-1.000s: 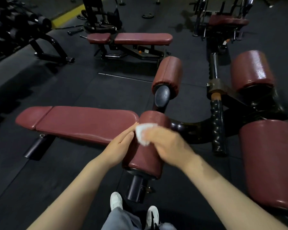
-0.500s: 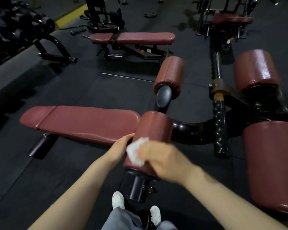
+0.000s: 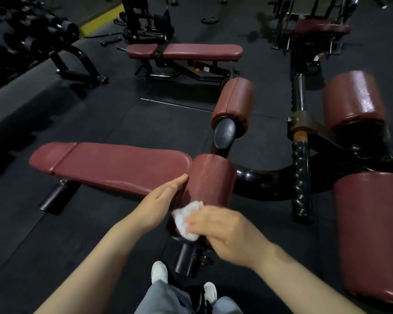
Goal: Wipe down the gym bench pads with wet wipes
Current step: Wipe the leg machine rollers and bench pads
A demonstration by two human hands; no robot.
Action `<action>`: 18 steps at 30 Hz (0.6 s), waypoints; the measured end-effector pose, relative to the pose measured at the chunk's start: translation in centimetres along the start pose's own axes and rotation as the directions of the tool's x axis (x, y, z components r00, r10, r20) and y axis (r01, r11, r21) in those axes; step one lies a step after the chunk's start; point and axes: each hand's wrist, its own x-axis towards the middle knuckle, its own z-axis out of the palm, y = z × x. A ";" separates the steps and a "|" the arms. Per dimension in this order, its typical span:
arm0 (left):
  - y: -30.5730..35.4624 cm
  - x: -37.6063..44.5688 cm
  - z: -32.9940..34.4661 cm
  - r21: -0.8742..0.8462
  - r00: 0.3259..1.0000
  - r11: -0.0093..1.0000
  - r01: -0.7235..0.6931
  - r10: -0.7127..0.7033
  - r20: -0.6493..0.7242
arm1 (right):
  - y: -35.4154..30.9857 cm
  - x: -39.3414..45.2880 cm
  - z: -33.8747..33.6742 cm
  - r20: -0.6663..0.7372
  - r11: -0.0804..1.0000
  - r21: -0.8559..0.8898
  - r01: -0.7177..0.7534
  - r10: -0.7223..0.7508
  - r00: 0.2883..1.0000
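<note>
A dark red roller pad [image 3: 211,177] stands at the end of the long bench pad [image 3: 114,166], its upper surface glistening wet. My right hand [image 3: 225,230] presses a crumpled white wet wipe [image 3: 185,220] against the near, lower end of that roller, fingers curled over the wipe. My left hand [image 3: 161,200] lies flat with straight fingers against the roller's left side, steadying it. A second roller pad [image 3: 234,105] sits behind on the same black frame.
Two larger red roller pads [image 3: 354,100] [image 3: 372,232] stand at the right beside a black knurled post [image 3: 301,177]. Another red bench [image 3: 184,52] is farther back, a dumbbell rack [image 3: 32,26] at the far left. My white shoes [image 3: 159,271] are on the black rubber floor.
My right hand has drawn the wipe down the roller from its upper part toward its near end. My left hand has stayed on the roller's left side.
</note>
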 end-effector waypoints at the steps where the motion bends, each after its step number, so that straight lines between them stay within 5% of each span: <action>1: -0.2 -0.1 0.0 -0.016 1.000 1.000 -0.002 0.002 0.009 | 0.0 -0.4 0.0 0.024 0.999 0.009 0.042 -0.042 0.999; 3: -0.5 0.2 0.0 -0.057 1.000 0.998 0.011 -0.010 0.011 | 1.8 1.0 -0.8 0.047 0.999 -0.004 0.046 -0.046 0.998; 8: -2.4 1.4 -0.3 -0.003 0.998 0.999 0.050 -0.049 0.049 | 7.0 6.4 -3.2 -0.165 0.936 -0.117 -0.333 0.312 0.936; 15: -4.3 2.7 0.2 -0.145 0.956 0.951 0.273 -0.251 0.155 | -1.0 1.7 0.6 0.163 1.000 0.006 0.015 -0.015 0.987; 18: -3.1 1.4 -0.6 -0.132 0.965 0.967 0.216 -0.191 0.177 | 2.5 3.4 -1.4 0.078 0.995 -0.088 -0.036 0.043 0.996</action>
